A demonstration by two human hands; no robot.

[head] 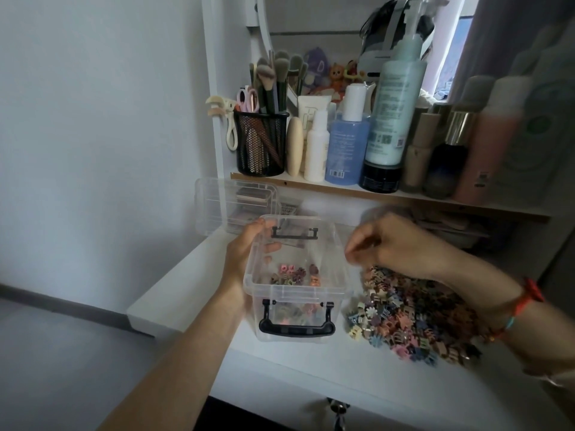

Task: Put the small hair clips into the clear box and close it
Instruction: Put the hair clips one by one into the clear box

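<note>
The clear box (337,276) with black handles stands open on the white desk, with several small hair clips (291,274) lying on its bottom. My left hand (241,255) grips the box's left wall, fingers curled over the rim. A big pile of coloured small hair clips (410,318) lies on the desk right of the box. My right hand (389,241) hovers over the pile's far end beside the box's right rim, fingers curled and motion-blurred; whether it holds a clip is unclear. The box's clear lid (217,202) leans behind the box.
A shelf (311,183) above the desk carries a black mesh brush holder (261,144) and several bottles (392,119). The desk's left edge (161,293) drops to the floor. A drawer key (337,409) hangs below the front edge.
</note>
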